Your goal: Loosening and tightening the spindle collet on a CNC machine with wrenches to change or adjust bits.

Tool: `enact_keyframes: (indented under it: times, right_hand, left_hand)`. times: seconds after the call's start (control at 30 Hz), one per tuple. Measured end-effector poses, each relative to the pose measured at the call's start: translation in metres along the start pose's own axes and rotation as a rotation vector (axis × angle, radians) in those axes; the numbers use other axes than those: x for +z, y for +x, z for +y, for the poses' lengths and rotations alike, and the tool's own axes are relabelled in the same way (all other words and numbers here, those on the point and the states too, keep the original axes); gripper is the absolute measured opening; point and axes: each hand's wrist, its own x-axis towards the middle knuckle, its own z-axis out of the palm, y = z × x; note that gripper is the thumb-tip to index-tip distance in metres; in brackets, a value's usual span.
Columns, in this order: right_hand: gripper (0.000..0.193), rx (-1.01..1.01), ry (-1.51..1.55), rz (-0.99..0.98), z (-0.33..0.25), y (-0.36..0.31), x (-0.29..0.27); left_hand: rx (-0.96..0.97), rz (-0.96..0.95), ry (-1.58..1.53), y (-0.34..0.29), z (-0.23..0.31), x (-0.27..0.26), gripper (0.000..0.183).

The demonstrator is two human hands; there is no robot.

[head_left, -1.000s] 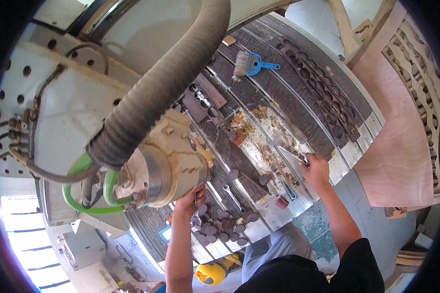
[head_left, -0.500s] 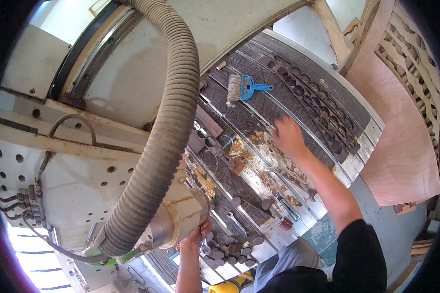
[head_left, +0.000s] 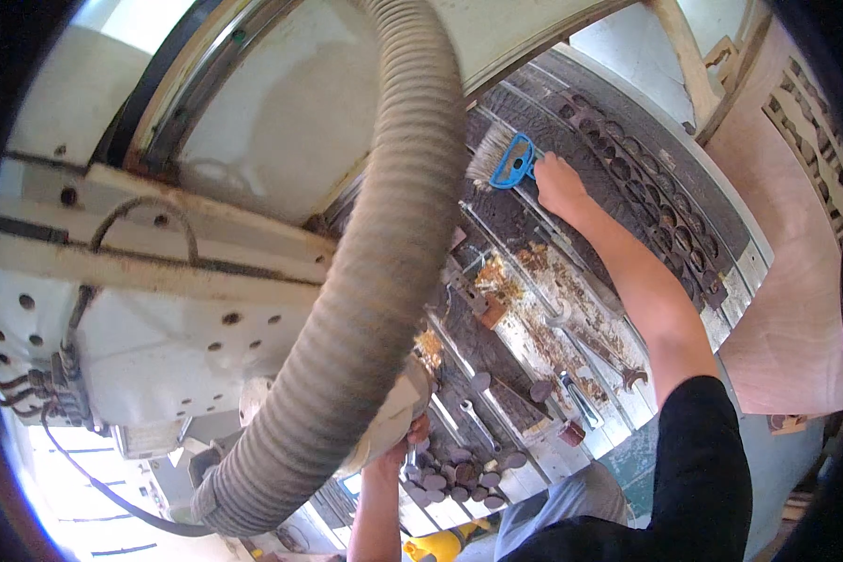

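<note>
My right hand [head_left: 560, 185] is closed around the handle of a blue brush [head_left: 513, 167] with pale bristles, which rests on the dark slotted machine bed [head_left: 534, 211]. At the lower middle, my left hand [head_left: 412, 440] is partly hidden behind the machine's pale spindle housing [head_left: 389, 417]. Its fingers are curled, and a shiny metal piece shows beside it; what it grips is unclear. Several dark round discs [head_left: 454, 473] lie close to that hand. A small wrench [head_left: 480, 423] is on the bed just beyond them.
A thick ribbed hose [head_left: 384, 281] hangs across the middle, hiding part of the bed. A large wrench [head_left: 590, 337] and a metal hand tool [head_left: 581, 400] lie among brown debris. A long dark strip with round holes [head_left: 642, 187] runs along the far side. Curved plywood [head_left: 796, 309] stands right.
My right hand has moved up and away to the brush and taken its handle. The view has shifted, so the hose covers more of the bed. My left hand stays by the spindle housing.
</note>
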Motion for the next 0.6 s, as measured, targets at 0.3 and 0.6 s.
enact_keyframes:
  times: [0.3, 0.6]
  right_hand:
    - [0.021, -0.311, 0.351, -0.496, -0.145, -0.252, -0.031]
    - [0.028, -0.002, 0.458, -0.18, -0.159, -0.292, -0.015]
  left_hand:
    - [-0.083, -0.14, 0.014, 0.004, -0.007, -0.013, 0.02]
    - [0.021, -0.074, 0.063, -0.003, -0.001, 0.024, 0.014]
